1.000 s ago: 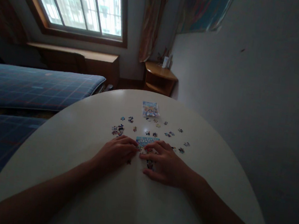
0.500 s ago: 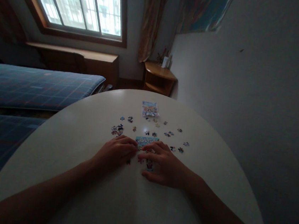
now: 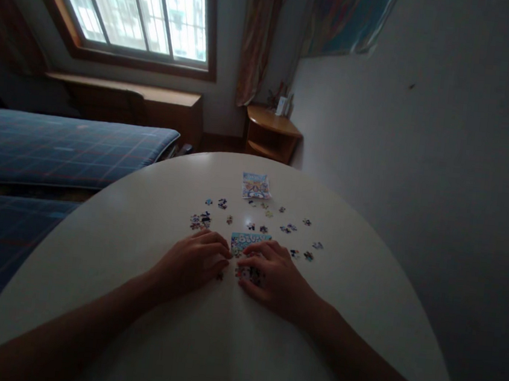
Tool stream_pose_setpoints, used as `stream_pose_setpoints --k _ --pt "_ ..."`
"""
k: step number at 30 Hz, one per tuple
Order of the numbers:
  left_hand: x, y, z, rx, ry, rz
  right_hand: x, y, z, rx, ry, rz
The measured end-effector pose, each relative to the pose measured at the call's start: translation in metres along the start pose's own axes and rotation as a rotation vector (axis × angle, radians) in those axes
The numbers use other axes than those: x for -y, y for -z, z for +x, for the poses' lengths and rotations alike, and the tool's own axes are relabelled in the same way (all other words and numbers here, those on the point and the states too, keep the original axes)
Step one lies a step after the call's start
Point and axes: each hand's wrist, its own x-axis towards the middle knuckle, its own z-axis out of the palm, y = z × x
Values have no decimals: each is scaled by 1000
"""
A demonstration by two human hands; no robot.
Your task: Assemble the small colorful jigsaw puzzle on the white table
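Observation:
A partly assembled jigsaw puzzle (image 3: 249, 238) with a light blue top strip and white lettering lies flat in front of me. My right hand (image 3: 275, 277) reaches over its right side, fingers apart and curved, fingertips on or just above the pieces. Between that thumb and the fingers shows a lower group of puzzle pieces (image 3: 249, 273), partly covered. My left hand (image 3: 195, 258) rests at the puzzle's left edge, fingers bent, with a gap between thumb and index finger. One loose puzzle piece (image 3: 220, 276) lies just below the left thumb. I see nothing held in the left hand.
Loose pieces lie in an arc beyond the hands, including a cluster (image 3: 200, 220) at left and a piece (image 3: 308, 256) at right. A printed picture sheet (image 3: 256, 186) lies farther back on the round white table (image 3: 144, 203). A bed (image 3: 59, 146) stands left.
My right thumb has moved up and inward, covering more of the lower pieces. My left hand has drawn back slightly to the left from the puzzle's edge.

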Motion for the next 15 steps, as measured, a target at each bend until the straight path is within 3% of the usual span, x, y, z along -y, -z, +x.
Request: stream_pose_setpoints --k 7,15 --pt "-6 1 -1 49 -23 -14 11 -3 4 -10 -120 51" --pt "-5 0 2 54 -32 27 11 -7 12 -102 -126 7"
